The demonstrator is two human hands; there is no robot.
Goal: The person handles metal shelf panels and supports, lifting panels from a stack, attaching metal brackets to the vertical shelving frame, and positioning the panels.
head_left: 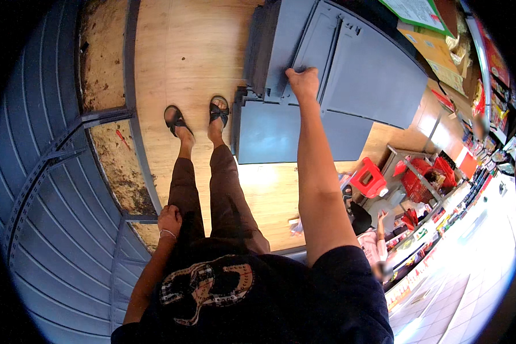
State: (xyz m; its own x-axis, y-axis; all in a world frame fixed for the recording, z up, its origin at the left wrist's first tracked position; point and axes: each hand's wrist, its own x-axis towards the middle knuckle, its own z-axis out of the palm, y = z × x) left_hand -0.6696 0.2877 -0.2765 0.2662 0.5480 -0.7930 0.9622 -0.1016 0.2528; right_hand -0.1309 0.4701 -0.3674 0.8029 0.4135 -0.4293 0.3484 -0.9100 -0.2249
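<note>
My right arm reaches forward, and my right hand is closed on the raised edge of a grey metal panel. This panel lies with other grey panels of the same kind; a smooth lower grey panel shows beneath it, nearer to me. The pieces look like metal shelf boards with folded rims. Beside my left thigh hangs my left hand, its fingers curled in with nothing visible in them. The fingertips of my right hand are partly hidden behind the panel's edge.
Grey ribbed metal shelving stands along the left, with a dirty stained base strip. My feet in black sandals are on the wood-look floor. At right are a red plastic container, red baskets and a person in pink.
</note>
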